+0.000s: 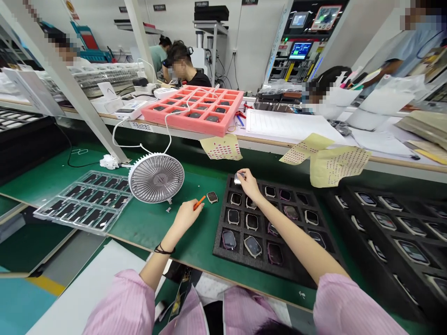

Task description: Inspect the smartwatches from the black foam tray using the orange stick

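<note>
My left hand is closed around a slim orange stick-like tool, its exact kind unclear. Just right of its tip, a smartwatch body lies on the green mat. My right hand pinches a silvery smartwatch case over the far-left corner compartment of a black foam tray. Whether that case touches the foam, I cannot tell. Several watch bodies with dark screens sit in the tray's other compartments, such as a pale-framed watch near the front. My right forearm covers part of the tray.
A round grey fan stands left of my hands, beside a clear plastic tray of dark parts. More black trays with watches are at right. A pink foam tray rests on the shelf, where yellow dotted sheets hang. Co-workers sit beyond.
</note>
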`<state>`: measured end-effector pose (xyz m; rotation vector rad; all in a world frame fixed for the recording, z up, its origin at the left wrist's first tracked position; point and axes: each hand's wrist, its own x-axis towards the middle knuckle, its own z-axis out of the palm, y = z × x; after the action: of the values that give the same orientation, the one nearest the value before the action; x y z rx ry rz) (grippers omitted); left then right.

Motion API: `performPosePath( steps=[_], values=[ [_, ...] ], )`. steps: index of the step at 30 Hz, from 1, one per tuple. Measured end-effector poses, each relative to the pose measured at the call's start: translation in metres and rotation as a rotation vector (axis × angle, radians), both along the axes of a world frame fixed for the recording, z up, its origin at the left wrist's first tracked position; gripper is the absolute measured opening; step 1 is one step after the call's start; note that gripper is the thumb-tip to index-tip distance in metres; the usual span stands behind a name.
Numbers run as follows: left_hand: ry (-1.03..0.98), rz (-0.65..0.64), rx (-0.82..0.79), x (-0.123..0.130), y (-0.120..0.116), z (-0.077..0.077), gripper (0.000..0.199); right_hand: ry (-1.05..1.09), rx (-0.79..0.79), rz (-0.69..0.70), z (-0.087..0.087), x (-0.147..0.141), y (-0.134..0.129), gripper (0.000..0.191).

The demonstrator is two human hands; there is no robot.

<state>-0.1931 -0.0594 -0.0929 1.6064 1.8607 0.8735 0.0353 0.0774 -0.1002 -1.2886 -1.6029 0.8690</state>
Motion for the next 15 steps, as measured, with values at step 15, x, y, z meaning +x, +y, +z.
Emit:
performPosePath(
  steps=[15],
  values=[
    [0.536,0.032,0.111,0.012,-0.013,-0.002,0.013,-0.461,0.149,0.132,0.017,0.034,-0.046,0.035]
  ],
)
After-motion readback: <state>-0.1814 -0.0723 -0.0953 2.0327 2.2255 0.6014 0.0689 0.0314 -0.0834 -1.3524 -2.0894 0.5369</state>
